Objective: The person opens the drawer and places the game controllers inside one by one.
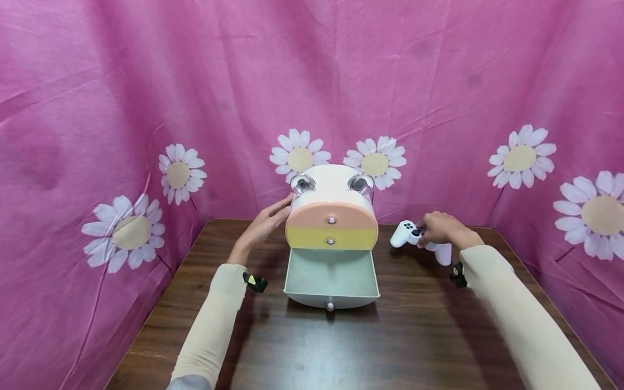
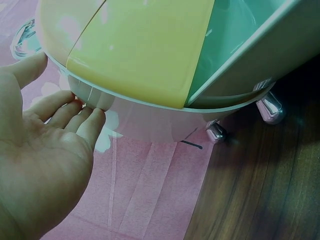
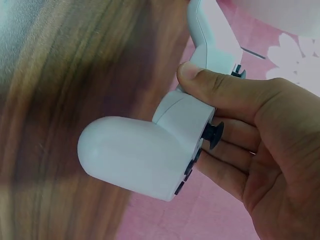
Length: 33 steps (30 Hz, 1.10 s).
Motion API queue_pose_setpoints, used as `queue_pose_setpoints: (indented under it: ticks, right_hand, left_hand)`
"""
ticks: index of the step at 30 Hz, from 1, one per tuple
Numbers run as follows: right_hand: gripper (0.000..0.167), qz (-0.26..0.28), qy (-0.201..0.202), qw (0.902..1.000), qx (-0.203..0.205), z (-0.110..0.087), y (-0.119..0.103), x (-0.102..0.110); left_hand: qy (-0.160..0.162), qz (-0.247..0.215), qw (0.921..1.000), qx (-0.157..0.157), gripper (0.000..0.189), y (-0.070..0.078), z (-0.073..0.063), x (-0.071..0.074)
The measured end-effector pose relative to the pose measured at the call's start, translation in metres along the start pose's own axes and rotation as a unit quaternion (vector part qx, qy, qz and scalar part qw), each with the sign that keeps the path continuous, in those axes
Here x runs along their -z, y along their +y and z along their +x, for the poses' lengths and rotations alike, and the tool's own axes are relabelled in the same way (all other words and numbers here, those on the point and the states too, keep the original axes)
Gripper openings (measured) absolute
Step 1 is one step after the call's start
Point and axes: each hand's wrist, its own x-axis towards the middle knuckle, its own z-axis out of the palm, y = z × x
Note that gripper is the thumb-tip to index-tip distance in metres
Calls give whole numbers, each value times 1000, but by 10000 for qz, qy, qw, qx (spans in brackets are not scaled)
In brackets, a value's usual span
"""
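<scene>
A small drawer cabinet (image 1: 331, 184) with frog-like eyes stands at the middle of the table. Its green bottom drawer (image 1: 331, 273) is pulled out and holds nothing visible; the yellow drawer (image 1: 312, 238) and orange drawer (image 1: 309, 215) above it are closed. My left hand (image 1: 265, 225) rests its fingertips on the cabinet's left side, fingers fairly straight, as the left wrist view shows too. To the right of the cabinet, my right hand (image 1: 441, 227) grips a white game controller (image 3: 135, 150) by its middle, thumb on one side and fingers on the other.
The brown wooden table (image 1: 331, 352) spreads in front of the cabinet. A pink curtain (image 1: 234, 81) printed with white daisies encloses the back and both sides. Short silver feet (image 2: 216, 132) lift the cabinet off the tabletop.
</scene>
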Motion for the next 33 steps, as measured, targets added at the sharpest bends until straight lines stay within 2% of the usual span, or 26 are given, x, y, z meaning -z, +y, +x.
queue_pose_setpoints:
  ticks: [7, 14, 21, 33]
  right_hand:
    - [37, -232, 206, 9993, 199, -13, -5, 22]
    - [38, -233, 333, 9984, 405, -24, -14, 45]
    - [39, -369, 408, 9962, 674, -33, -34, 65]
    - [38, -404, 396, 9943, 908, -45, -69, 80]
  left_hand:
    - [-8, -23, 10000, -15, 58, 0, 1, 0]
    - [-52, 85, 9999, 28, 60, 3, -1, 0]
    - [-164, 292, 9994, -6, 61, 7, -4, 4]
    - [-271, 193, 9994, -3, 61, 8, -3, 6]
